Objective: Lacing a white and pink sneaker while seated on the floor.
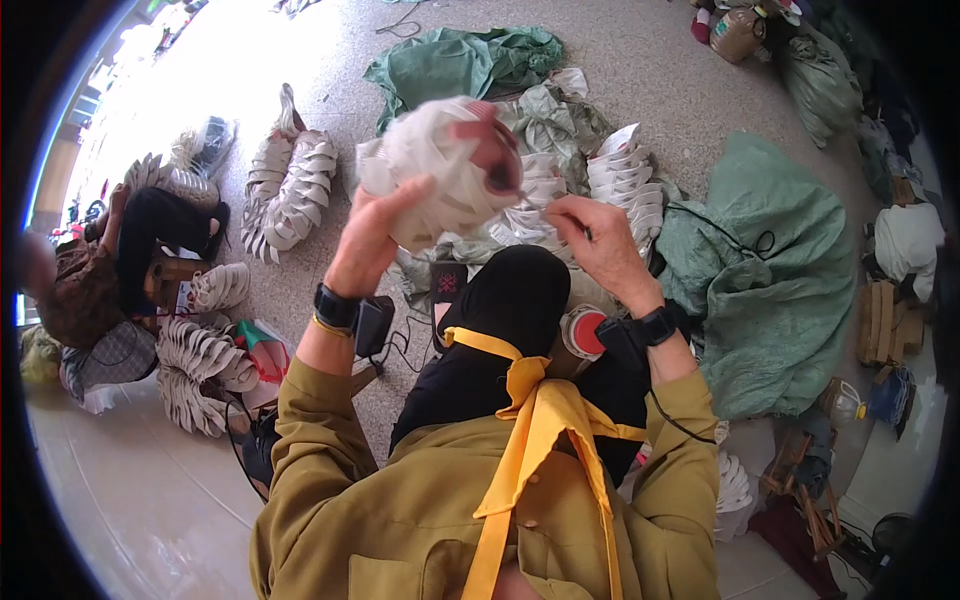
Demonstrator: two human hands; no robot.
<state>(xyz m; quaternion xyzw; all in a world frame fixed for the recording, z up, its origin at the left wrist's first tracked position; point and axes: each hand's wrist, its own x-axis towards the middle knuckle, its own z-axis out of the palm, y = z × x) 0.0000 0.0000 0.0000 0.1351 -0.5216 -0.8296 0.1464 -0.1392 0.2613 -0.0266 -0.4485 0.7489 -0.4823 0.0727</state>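
Note:
My left hand [385,215] is raised in front of my knees, closed round a bulky white bundle with a pinkish-red end [445,170]. The bundle is blurred by motion, and a dark hollow shows at its red end; its exact kind is unclear. To its right, my right hand [605,245] has thumb and fingers pinched together beside the red end. A thin, faint strand seems to come from the fingertips, too small to name. Between my legs stands a container with a red round top [583,332].
Nested stacks of white, curved, shoe-upper-like pieces [300,190] lie on the speckled floor, with more ahead [625,185]. A large green sack [770,290] slumps at the right, another green cloth [465,65] lies ahead. A seated person [95,290] is at the left, beside further stacks.

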